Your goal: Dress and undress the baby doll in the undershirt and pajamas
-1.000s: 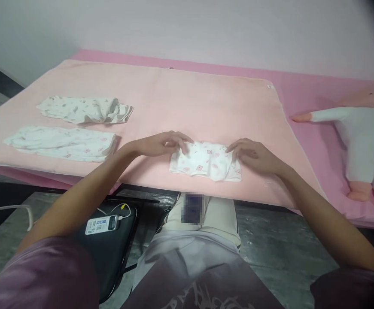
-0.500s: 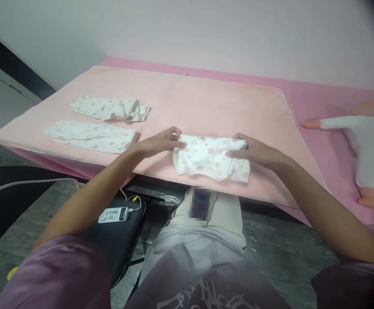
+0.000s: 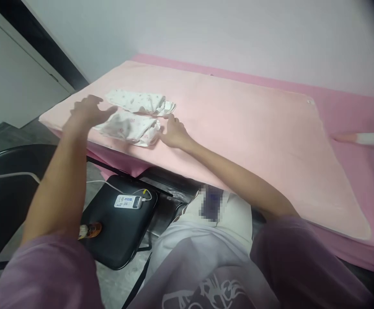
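A folded white baby garment with a small pinkish print [image 3: 129,126] lies at the left of the pink-covered table [image 3: 238,116], near its front edge. Just beyond it is a second folded printed garment [image 3: 138,101]. My left hand [image 3: 88,110] hovers at the near garment's left end, thumb and fingers spread, holding nothing. At the opposite end, my right hand [image 3: 174,132] has its thumb beside the cloth's right edge, fingers bent but apart from the thumb. Whether it touches the cloth is hard to tell.
A black folding chair [image 3: 119,240] stands below the table's front left, bearing a white power bank [image 3: 128,201] with a cable and a small bottle [image 3: 92,230]. A doll's arm [image 3: 363,138] reaches in from the right. A wall rises behind the table.
Both hands have moved left with the folded garment and let it go on the near left one. My view has turned left, so most of the doll is out of sight.
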